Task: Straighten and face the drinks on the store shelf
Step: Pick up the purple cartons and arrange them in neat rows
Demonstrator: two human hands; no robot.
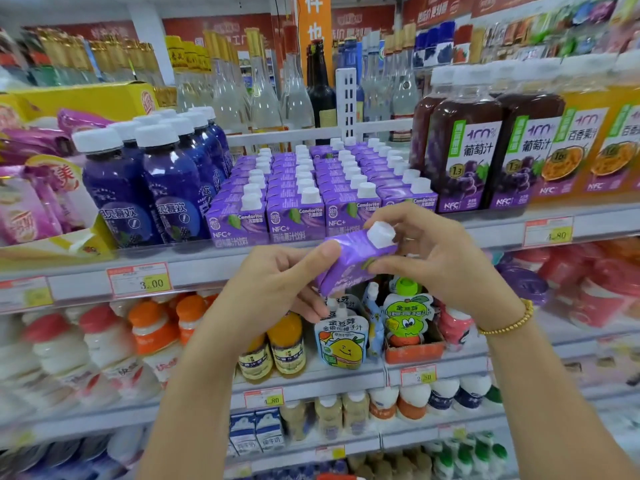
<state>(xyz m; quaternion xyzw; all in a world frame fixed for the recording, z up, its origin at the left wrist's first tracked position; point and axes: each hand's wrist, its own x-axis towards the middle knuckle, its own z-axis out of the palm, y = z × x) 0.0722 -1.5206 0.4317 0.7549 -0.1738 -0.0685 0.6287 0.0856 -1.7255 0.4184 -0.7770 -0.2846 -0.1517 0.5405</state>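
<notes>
Gripping tilted purple carton (349, 265), both hands curled

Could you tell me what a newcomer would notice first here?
A tilted purple carton held mid-frame between the left hand and right hand stands out. Behind it, matching cartons fill the shelf in rows, between blue bottles at left and grape juice bottles at right.

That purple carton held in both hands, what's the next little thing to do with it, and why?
Probably turn the purple carton upright, label outward, and set it among the shelved cartons. It is tilted in front of the shelf, held by the left hand and right hand, while the shelved ones stand upright, labels forward.
</notes>
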